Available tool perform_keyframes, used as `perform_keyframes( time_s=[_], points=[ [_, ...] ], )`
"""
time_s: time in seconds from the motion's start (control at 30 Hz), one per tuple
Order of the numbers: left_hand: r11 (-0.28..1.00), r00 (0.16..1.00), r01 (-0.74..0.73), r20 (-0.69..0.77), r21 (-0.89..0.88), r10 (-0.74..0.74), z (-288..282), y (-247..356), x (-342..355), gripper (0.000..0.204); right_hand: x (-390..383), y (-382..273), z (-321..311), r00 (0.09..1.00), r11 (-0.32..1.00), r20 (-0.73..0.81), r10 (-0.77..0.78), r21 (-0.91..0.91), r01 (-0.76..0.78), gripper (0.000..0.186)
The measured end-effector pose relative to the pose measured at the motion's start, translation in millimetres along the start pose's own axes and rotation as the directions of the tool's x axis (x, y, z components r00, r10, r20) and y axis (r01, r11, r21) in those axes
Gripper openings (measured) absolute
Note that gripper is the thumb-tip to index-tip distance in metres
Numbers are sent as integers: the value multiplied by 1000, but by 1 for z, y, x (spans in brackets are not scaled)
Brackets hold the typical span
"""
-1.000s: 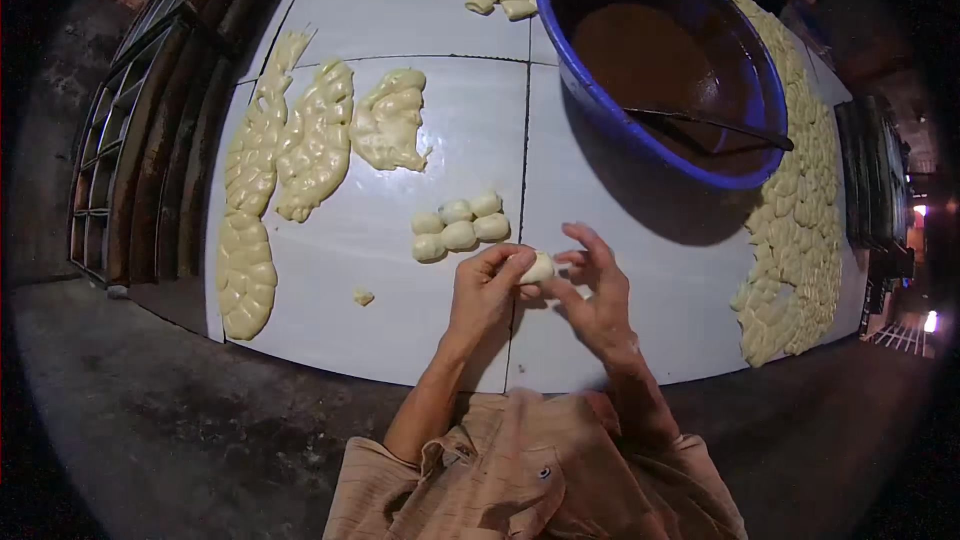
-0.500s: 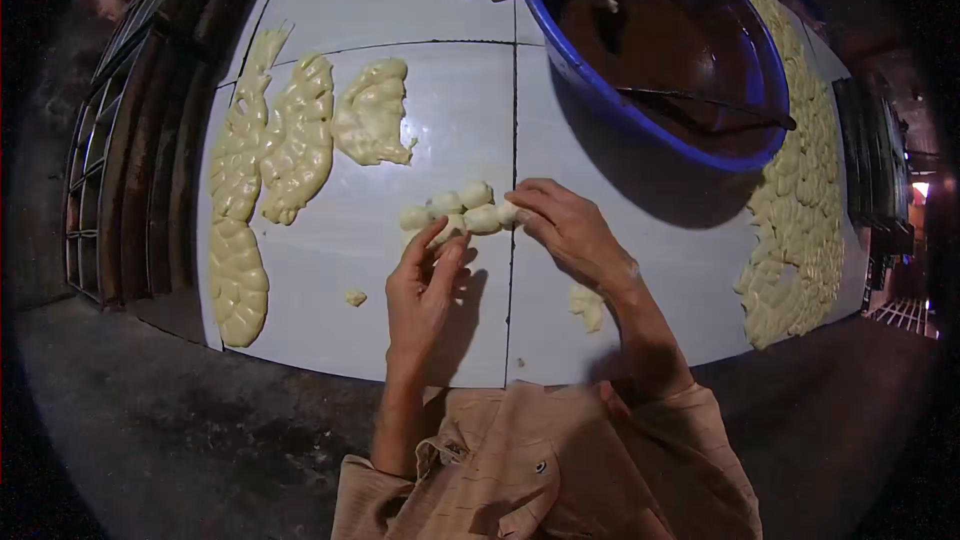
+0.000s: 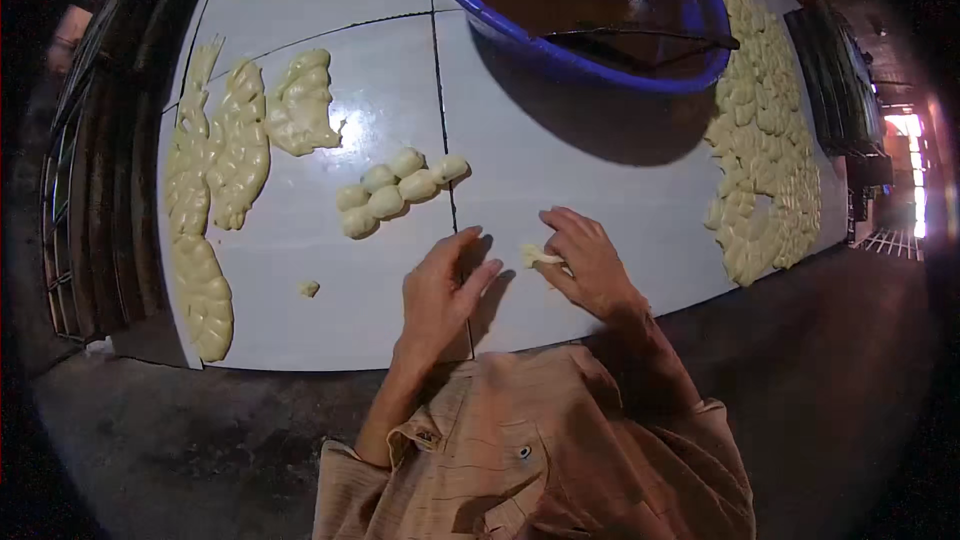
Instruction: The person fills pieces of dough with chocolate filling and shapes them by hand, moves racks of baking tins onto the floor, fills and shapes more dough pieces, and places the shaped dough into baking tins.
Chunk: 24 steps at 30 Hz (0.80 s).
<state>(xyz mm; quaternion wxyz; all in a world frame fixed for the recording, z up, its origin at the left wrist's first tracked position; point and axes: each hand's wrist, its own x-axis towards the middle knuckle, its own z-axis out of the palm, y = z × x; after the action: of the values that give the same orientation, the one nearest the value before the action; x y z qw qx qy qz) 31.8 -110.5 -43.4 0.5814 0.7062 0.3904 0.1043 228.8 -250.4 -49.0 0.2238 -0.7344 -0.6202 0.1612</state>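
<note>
My right hand point(image 3: 590, 265) is closed on a small, ragged piece of pale dough point(image 3: 532, 256), which pokes out past the fingers above the white tabletop. My left hand point(image 3: 440, 285) hovers to its left, thumb apart from the fingers, with nothing in it. Beyond the left hand, several rolled dough balls point(image 3: 386, 202) sit pressed together in a two-row cluster on the table. A tiny dough scrap point(image 3: 309, 288) lies alone farther left.
Flattened, dimpled dough pieces point(image 3: 240, 145) cover the left side of the white table point(image 3: 350, 330). Along the right edge stretches a large dough sheet point(image 3: 765, 140). A blue basin point(image 3: 690, 83) of brown liquid stands at the back, a dark stick point(image 3: 640, 35) across it. Dark racks point(image 3: 100, 200) flank the table.
Both hands have left the dough ball cluster. My right hand came nearer and took up the loose dough piece lying on the table. The view has shifted to the right.
</note>
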Motion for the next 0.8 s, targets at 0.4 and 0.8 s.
perform_keyframes(
  time_s=[0.4,0.8],
  points=[
    [970,969,-3,241,-242,63,45,12,7,46,0,-29,-15,868,234,204,453,912,-336,26],
    [943,980,-195,-4,-270,201,3,-6,-7,61,29,-65,0,888,289,246,389,883,-371,42]
  ],
)
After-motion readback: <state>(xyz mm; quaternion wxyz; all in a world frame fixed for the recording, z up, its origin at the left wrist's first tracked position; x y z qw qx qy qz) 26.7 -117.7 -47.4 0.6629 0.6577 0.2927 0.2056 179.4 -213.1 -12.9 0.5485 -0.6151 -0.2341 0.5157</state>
